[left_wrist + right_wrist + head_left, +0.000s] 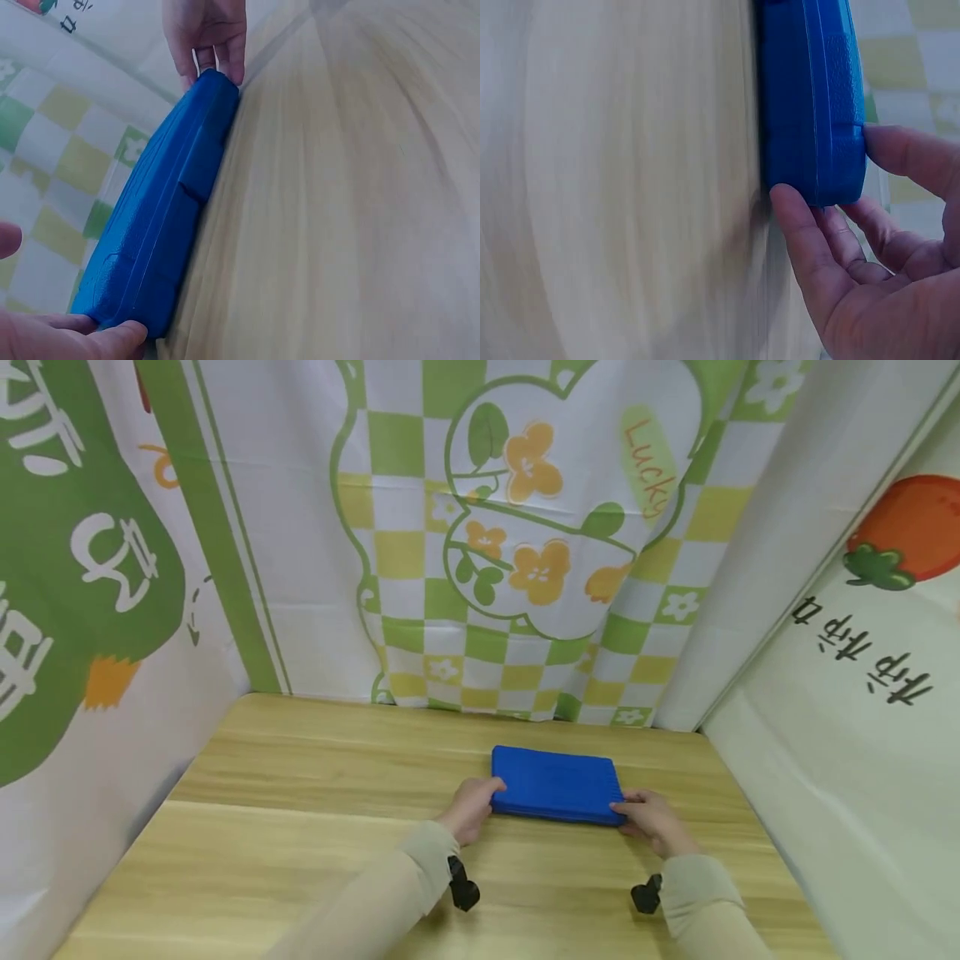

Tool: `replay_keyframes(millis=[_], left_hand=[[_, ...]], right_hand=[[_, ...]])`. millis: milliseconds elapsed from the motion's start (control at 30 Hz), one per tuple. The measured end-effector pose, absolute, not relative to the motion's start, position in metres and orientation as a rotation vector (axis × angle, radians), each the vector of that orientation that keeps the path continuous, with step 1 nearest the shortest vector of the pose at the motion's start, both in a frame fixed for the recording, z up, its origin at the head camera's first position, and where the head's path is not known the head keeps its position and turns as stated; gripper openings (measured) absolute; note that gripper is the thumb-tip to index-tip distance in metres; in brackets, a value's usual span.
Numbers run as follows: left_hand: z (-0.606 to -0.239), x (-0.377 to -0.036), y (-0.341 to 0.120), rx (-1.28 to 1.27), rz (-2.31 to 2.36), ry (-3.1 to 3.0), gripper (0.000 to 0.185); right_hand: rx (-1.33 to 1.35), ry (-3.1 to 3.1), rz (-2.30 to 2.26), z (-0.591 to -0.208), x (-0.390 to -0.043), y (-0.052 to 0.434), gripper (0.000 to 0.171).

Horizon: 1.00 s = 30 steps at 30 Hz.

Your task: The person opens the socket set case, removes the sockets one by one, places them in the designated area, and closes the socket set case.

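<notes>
Even, soft daylight-like lighting fills all three views, with no harsh glare. The head view is sharp at centre but bends straight lines near its edges (wide-angle distortion), and the table [300, 827] carries only faint shadows under the sleeves. Both wrist views are softer: the wood grain smears into streaks, and the blue case [814, 97] shows clear texture.

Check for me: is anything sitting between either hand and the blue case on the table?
Nothing visible. The left hand and right hand already grip opposite ends of the blue case, flat on the wooden table.
</notes>
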<state>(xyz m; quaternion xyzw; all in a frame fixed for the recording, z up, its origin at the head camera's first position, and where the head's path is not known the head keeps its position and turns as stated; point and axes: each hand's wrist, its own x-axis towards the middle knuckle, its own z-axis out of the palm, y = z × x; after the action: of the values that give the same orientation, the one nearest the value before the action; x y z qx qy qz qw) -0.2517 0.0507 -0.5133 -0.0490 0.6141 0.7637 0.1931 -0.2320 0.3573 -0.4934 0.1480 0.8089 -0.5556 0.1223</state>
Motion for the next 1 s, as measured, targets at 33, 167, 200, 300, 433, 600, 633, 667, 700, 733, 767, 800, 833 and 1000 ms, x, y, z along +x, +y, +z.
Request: replay_keyframes(millis=[33,167,200,300,433,600,633,667,700,733,767,800,833,1000], left_hand=[[-0.514,-0.251,0.045,-0.126,2.138,1.732,0.065],[-0.514,-0.244,0.021,-0.083,2.112,1.758,0.063],[-0.514,-0.243,0.016,-0.076,2.099,1.781,0.061],[-0.512,-0.239,0.001,-0.091,2.058,1.861,0.055],[-0.511,-0.238,-0.013,-0.134,2.042,1.927,0.052],[-0.512,-0.234,-0.032,-0.141,2.026,1.968,0.058],[-0.512,-0.233,-0.037,-0.141,2.011,1.984,0.06],[-0.512,-0.231,-0.041,-0.147,1.997,2.001,0.062],[-0.512,-0.229,-0.046,-0.155,1.981,2.017,0.064],[-0.512,-0.228,-0.05,-0.165,1.97,2.024,0.065],[-0.512,-0.227,-0.054,-0.177,1.963,2.03,0.066],[-0.512,-0.225,-0.058,-0.183,1.956,2.038,0.066],[-0.512,-0.225,-0.062,-0.19,1.952,2.046,0.066],[-0.512,-0.222,-0.077,-0.208,1.957,2.063,0.066]], right_hand=[[0.425,2.371,-1.619,-0.494,-0.231,0.352,0.058],[0.398,2.414,-1.603,-0.494,-0.229,0.33,0.051],[0.388,2.421,-1.6,-0.495,-0.229,0.324,0.049],[0.367,2.423,-1.601,-0.495,-0.227,0.309,0.045],[0.343,2.447,-1.599,-0.494,-0.226,0.291,0.042],[0.309,2.478,-1.602,-0.495,-0.227,0.27,0.044],[0.309,2.48,-1.599,-0.496,-0.227,0.265,0.045],[0.302,2.479,-1.596,-0.498,-0.226,0.261,0.045],[0.301,2.477,-1.596,-0.499,-0.226,0.257,0.045],[0.294,2.48,-1.591,-0.5,-0.225,0.253,0.046],[0.289,2.484,-1.586,-0.501,-0.225,0.249,0.046],[0.282,2.491,-1.581,-0.502,-0.225,0.245,0.046],[0.276,2.5,-1.576,-0.504,-0.226,0.242,0.046],[0.257,2.538,-1.558,-0.509,-0.228,0.228,0.045]])
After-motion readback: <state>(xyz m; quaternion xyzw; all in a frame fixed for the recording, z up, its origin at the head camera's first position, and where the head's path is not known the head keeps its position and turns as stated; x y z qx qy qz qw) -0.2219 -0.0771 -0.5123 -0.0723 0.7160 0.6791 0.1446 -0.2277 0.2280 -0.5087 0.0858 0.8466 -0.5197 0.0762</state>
